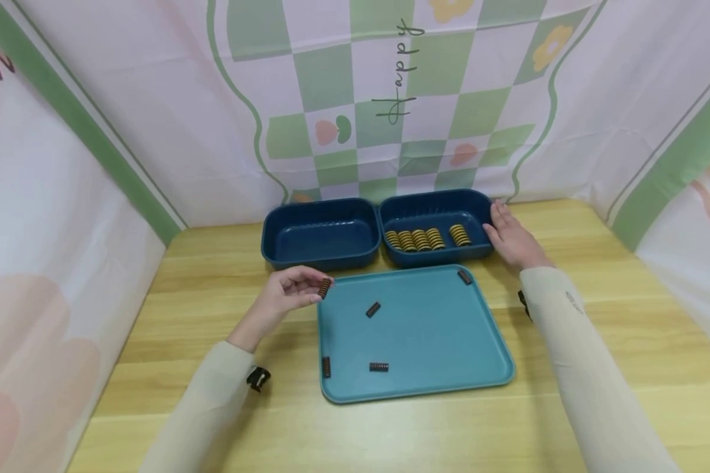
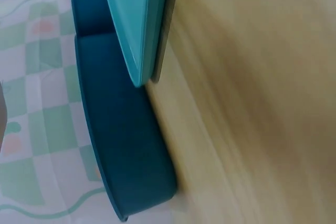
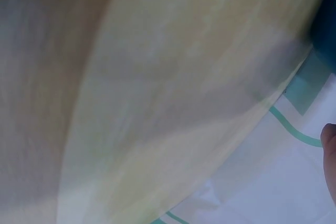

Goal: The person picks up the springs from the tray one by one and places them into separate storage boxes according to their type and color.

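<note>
My left hand [image 1: 290,289] pinches a small brown coil spring [image 1: 325,288] between thumb and fingers, above the tray's far left corner. Other brown springs lie apart on the teal tray [image 1: 432,328]: one spring [image 1: 373,309] near the middle, another [image 1: 379,367] near the front, one [image 1: 327,367] by the left edge and one [image 1: 464,276] in the far right corner. My right hand [image 1: 513,240] rests with extended fingers against the right end of the right blue bin [image 1: 444,258]. Inside that bin stands a row of yellow springs [image 1: 420,240], with one yellow spring [image 1: 459,235] set apart.
A second blue bin [image 1: 322,264], with nothing seen inside, adjoins the right bin on its left. Both stand at the back of the wooden table [image 1: 420,433], before a checkered curtain [image 1: 378,85]. The left wrist view shows the left bin's side [image 2: 126,129] close up.
</note>
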Available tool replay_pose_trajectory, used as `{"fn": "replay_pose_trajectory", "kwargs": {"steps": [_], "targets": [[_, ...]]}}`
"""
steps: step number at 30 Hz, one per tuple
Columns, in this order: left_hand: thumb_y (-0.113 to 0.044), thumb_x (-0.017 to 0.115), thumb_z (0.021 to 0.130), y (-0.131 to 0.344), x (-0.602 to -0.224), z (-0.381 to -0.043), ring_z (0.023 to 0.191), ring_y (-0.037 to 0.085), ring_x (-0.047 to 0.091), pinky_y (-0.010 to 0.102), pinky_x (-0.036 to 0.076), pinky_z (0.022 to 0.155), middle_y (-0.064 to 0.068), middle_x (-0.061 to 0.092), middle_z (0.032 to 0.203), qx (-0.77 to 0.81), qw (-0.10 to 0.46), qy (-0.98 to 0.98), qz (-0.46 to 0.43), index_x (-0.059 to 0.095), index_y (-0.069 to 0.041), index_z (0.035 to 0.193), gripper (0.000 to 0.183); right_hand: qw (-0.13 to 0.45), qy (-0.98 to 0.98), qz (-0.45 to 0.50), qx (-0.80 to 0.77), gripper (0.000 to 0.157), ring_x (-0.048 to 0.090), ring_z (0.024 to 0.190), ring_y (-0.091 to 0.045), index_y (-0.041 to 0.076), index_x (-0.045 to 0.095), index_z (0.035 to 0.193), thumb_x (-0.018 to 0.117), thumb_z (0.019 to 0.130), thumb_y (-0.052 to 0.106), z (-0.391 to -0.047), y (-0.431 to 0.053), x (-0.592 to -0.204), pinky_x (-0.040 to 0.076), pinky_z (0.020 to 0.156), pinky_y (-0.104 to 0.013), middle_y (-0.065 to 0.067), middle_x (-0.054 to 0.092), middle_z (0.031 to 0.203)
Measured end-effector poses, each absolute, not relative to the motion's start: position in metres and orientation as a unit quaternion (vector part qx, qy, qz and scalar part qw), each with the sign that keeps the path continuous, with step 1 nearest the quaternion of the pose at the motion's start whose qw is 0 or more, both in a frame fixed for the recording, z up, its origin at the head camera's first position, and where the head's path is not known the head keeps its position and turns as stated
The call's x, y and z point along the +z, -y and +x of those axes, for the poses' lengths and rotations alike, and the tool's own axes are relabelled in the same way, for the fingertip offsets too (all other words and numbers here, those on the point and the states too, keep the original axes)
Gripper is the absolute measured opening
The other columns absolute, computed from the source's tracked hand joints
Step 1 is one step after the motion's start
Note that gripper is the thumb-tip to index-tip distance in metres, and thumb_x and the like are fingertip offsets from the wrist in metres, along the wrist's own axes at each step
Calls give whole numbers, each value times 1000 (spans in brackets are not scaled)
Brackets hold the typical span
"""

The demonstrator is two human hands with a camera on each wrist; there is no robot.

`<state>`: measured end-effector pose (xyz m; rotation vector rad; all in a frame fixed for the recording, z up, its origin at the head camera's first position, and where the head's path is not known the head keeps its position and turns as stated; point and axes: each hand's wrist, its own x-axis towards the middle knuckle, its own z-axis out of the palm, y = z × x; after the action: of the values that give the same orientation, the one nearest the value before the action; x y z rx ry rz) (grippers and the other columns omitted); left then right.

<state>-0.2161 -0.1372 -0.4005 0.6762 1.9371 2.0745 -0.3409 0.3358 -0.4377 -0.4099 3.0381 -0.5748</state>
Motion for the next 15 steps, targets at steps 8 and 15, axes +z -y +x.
{"fn": "replay_pose_trajectory", "kwargs": {"steps": [8, 15], "targets": [[1, 66, 86, 149, -386, -253, 93, 16, 63, 26, 52, 82, 13, 63, 107, 628, 48, -762, 150, 58, 7, 111, 27, 11, -975, -128, -182, 68, -5, 142, -36, -6, 1, 148, 17, 103, 43, -338, -335, -434, 5, 113, -51, -23, -4, 155], [-14, 70, 86, 160, -383, -297, 99, 28, 61, 37, 50, 86, 17, 62, 109, 437, 15, -893, 106, 60, 2, 110, 30, 15, -974, -125, -187, 67, -5, 142, -36, -5, 1, 148, 17, 103, 42, -338, -334, -436, 4, 113, -51, -23, -4, 155]]}}
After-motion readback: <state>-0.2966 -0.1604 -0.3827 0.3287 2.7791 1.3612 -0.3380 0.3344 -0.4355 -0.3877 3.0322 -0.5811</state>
